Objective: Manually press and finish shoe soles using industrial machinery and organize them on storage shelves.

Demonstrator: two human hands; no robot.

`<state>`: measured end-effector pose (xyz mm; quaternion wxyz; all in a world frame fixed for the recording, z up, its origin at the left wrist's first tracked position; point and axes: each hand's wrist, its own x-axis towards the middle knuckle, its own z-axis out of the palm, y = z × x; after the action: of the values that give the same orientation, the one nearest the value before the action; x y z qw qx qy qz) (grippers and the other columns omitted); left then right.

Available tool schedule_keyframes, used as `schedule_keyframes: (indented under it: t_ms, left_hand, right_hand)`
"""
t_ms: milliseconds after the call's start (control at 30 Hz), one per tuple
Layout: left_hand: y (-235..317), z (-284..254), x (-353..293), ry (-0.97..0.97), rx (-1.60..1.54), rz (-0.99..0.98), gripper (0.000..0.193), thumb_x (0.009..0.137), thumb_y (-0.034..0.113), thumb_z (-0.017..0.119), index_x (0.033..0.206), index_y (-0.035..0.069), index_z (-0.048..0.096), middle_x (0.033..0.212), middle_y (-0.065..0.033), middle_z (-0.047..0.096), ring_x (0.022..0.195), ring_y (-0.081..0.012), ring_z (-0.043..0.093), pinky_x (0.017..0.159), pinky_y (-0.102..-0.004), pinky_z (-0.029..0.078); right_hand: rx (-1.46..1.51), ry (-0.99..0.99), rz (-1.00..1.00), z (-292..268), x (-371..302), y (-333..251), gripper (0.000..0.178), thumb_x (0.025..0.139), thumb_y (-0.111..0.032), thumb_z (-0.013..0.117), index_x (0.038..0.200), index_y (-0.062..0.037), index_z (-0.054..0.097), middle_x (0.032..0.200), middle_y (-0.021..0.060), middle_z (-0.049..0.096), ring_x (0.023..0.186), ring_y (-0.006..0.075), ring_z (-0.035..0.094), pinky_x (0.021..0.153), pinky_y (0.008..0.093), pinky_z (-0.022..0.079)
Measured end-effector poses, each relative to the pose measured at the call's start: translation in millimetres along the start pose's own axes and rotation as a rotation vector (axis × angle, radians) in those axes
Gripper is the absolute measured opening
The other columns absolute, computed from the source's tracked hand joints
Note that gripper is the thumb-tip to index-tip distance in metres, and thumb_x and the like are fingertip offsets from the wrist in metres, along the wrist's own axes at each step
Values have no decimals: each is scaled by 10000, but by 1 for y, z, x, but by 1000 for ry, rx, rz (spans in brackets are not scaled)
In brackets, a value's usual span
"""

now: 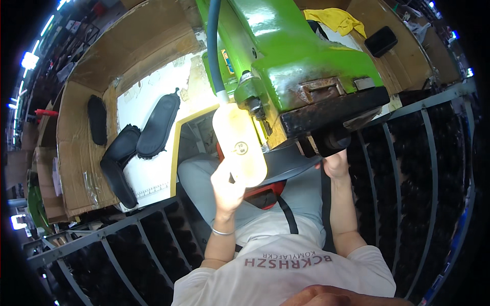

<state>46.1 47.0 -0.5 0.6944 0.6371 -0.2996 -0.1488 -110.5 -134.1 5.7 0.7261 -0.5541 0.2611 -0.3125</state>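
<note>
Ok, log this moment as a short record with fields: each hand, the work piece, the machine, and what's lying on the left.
Left hand: raised, gripping the near edge of the dark sole, a thin bangle on the wrist
Right hand: holding the sole's far end, just under the machine's black head
Work piece: dark curved shoe sole, held between both hands
Machine: green machine with a blue hose and a lit lamp in front
Left side: four black soles lying on a white sheet within cardboard walls
Also: yellow cloth behind the machine

Four black soles (158, 125) — one green machine (296, 51).
</note>
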Motion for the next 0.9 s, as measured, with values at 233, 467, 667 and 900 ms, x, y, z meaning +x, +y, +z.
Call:
schedule_keyframes:
  t_ms: [233,467,667,900]
  left_hand:
    - [-32,-57,-31,-32,-201,-330,113,780,-14,658,864,-38,586,839,-55,622,737,-85,543,662,-221,434]
    - [-69,-13,-85,-233,-112,-436,285,757,32,738,1010,-53,637,857,-33,676,725,-67,595,655,-231,487]
    - [-76,-22,-47,-225,255,-256,273,748,89,736,981,-26,651,898,-80,671,774,-138,612,707,-280,495]
    - [-85,-173,78,373,1394,-14,686,752,335,720,1343,127,442,1401,-200,340,1238,-393,371,1027,-487,298]
  right_hand:
    - [-118,-205,-198,41,3,10,318,806,-3,603,1091,53,473,902,59,608,673,22,534,545,148,400]
    - [-118,-88,-150,61,15,16,233,682,-1,771,848,40,614,716,6,653,572,18,545,486,167,418]
    - [-566,0,-256,31,1,-34,213,707,-65,782,826,5,621,647,0,606,525,-4,492,420,172,387]
    - [-22,791,-490,-91,34,-55,405,869,-64,585,1236,-30,418,877,124,586,493,137,571,406,256,499]
